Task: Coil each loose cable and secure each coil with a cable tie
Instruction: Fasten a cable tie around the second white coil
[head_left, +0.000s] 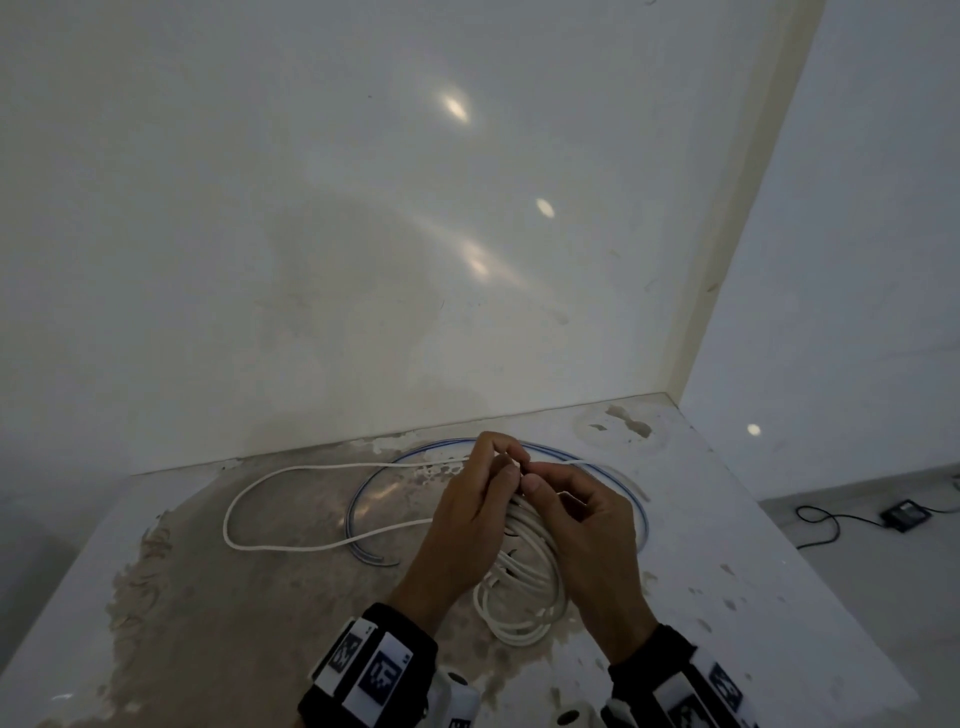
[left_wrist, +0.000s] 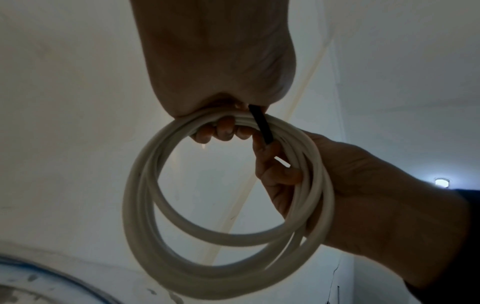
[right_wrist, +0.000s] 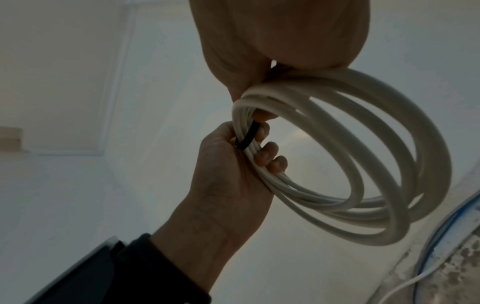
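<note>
while the white coil (left_wrist: 223, 205) hangs wound just above the table (head_left: 727, 545), a black cable tie (left_wrist: 261, 125) crosses its strands, apparently not yet cinched. left hand (head_left: 467, 512) grips the bundle; right hand (head_left: 582, 525) pinches it beside the tie. a thin white cable (head_left: 291, 470) and a blue cable (head_left: 363, 493) lie loose, seemingly still to do.

- Left wrist (head_left: 371, 662): black band carrying white tiles printed with black square codes.
- Right wrist (head_left: 691, 686): matching black band and coded tiles.
- White camera housings (head_left: 457, 699) under both bands.
- Hands bare.
</note>
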